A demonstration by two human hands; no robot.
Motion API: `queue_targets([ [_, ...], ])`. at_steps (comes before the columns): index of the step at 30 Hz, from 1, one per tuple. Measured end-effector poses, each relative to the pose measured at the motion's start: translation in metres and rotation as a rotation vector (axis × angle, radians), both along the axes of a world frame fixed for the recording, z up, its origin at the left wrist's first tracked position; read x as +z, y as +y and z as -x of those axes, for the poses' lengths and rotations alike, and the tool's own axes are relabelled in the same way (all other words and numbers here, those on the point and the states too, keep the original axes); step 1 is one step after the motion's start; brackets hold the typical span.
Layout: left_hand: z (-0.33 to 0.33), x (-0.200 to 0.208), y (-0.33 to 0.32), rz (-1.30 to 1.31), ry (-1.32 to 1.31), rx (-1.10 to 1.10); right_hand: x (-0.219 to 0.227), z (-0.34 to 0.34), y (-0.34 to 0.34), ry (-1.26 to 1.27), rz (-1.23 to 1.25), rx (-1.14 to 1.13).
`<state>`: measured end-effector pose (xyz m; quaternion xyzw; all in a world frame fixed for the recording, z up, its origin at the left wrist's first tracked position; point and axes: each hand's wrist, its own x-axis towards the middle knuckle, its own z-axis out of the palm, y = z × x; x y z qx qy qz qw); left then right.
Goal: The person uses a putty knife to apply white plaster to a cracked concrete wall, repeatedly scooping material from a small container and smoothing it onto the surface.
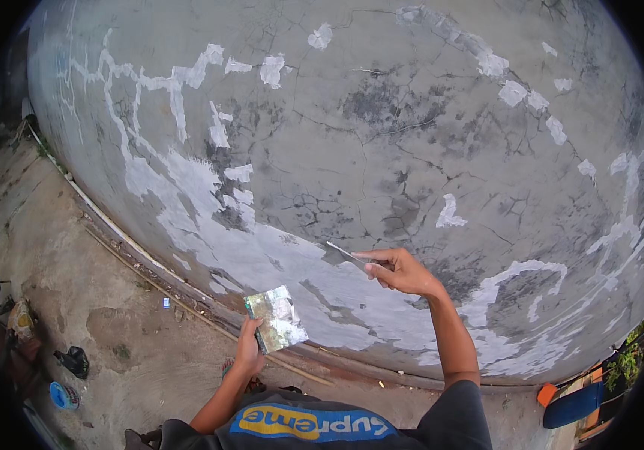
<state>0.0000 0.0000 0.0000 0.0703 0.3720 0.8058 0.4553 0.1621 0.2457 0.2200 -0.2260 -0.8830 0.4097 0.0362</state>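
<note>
A cracked grey wall (314,142) fills most of the view, with pale filler (284,259) spread in a broad band along its lower part. My right hand (406,273) grips a putty knife (346,253), its thin blade pointing up and left at the upper edge of that band. Whether the blade touches the wall I cannot tell. Lower and to the left, my left hand (248,349) holds a small rectangular board (275,319) by its edge. The board's face is shiny and silvery, smeared with whitish patches.
A long thin pole (209,324) lies on the ground along the wall's foot. At the far left are a blue bucket (62,395) and a black plastic bag (73,361). A dark blue object (573,406) and an orange one (547,394) stand at the lower right.
</note>
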Motion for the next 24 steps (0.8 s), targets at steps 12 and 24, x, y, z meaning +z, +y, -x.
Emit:
queue_targets([
  [12,0.078,0.001,-0.002,-0.043,-0.07,-0.146,0.113,0.126,-0.008,0.905,-1.146,-0.301],
  [24,0.226,-0.006,0.007,-0.065,-0.056,-0.275,0.123,0.231,0.038,0.717,-1.521,-0.639],
])
